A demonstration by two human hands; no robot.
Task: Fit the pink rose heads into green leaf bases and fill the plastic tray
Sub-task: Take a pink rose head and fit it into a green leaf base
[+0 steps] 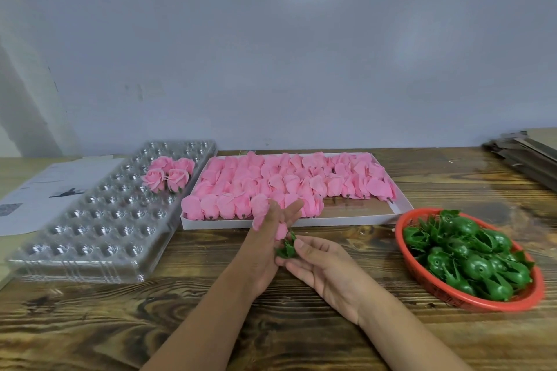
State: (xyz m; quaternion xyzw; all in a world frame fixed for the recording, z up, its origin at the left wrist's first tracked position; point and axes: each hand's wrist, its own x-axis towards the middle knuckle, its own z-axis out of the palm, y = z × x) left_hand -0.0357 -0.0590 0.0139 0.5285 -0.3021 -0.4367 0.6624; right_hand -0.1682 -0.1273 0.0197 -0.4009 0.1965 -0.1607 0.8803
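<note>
1. A small hand-assembly workbench, workshop-like: a dark-grained wooden plank table (301, 325) against a bare, scuffed white wall (271, 54).
2. Bulk parts at mid-frame: a flat white cardboard box (404, 202) of loose pink fabric rose heads (286, 181); at right, a red plastic oval basket (470, 301) of green plastic leaf bases (470, 256).
3. At left, a clear plastic multi-cavity tray (99, 220); stacked cardboard sheets (527, 156) at the right edge.

Head cam looks fwd and down over wooden table (301, 334), wall (271, 54) behind.

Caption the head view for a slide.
Left hand with pink rose head meets right hand holding green leaf base; clear plastic tray holds four.
</note>
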